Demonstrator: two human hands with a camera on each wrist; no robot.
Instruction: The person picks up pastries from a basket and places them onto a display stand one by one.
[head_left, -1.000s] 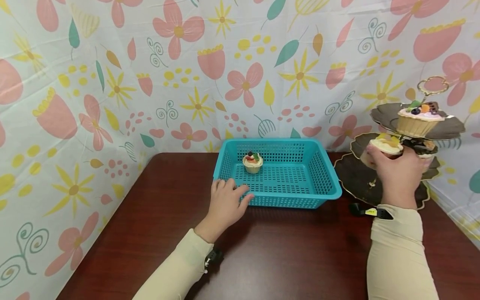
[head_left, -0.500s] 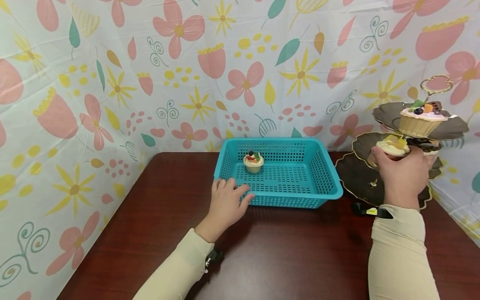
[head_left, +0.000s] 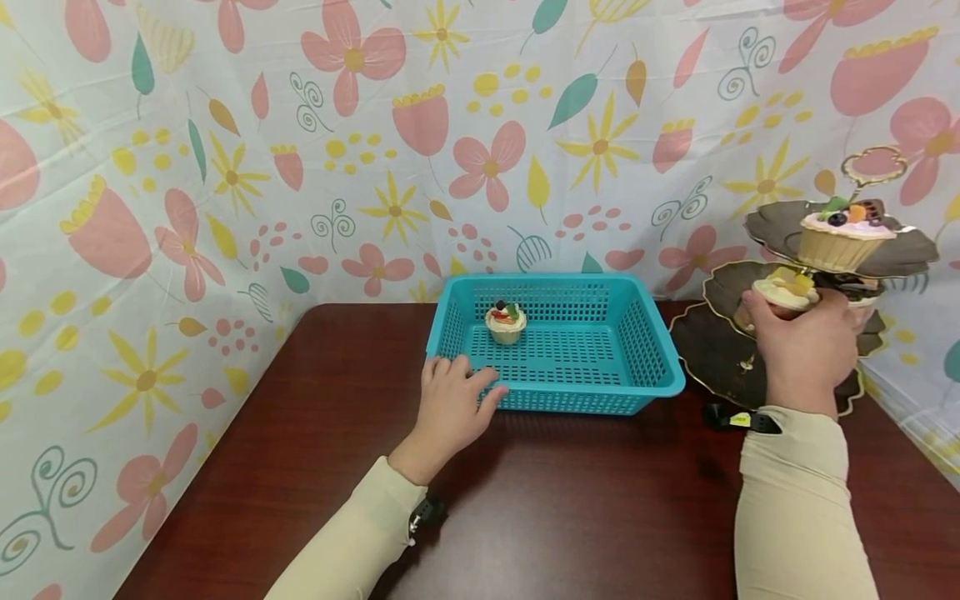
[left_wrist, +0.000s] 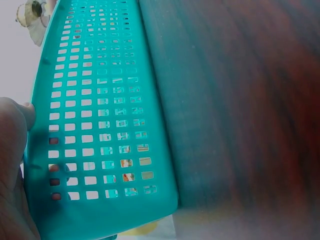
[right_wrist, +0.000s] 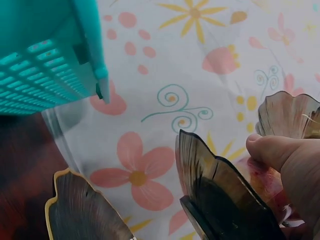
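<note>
My right hand (head_left: pixel 810 350) grips a cupcake (head_left: pixel 783 292) with pale cream and yellow fruit, at the middle tier of a dark, gold-edged tiered stand (head_left: pixel 731 354). In the right wrist view its thumb presses the pinkish side of the cupcake (right_wrist: pixel 267 182); the other fingers are mostly hidden. My left hand (head_left: pixel 457 408) holds the near left rim of a teal plastic basket (head_left: pixel 570 389). Through the wall holes in the left wrist view, parts of fingers show inside the basket. A small cupcake (head_left: pixel 506 323) with cream, berries and a green leaf sits in the basket's left part.
On the stand's top tier (head_left: pixel 772 229) is a larger cupcake (head_left: pixel 840 242) with pink cream and fruit, below the gold ring handle (head_left: pixel 873 165). Another cupcake (head_left: pixel 862 304) is partly hidden behind my right hand. A floral cloth (head_left: pixel 360 167) hangs behind the dark wooden table (head_left: pixel 570 508).
My right hand has shifted slightly right with the fruit-topped cupcake, over the first half second, and then stays nearly still. The left hand and basket have not moved.
</note>
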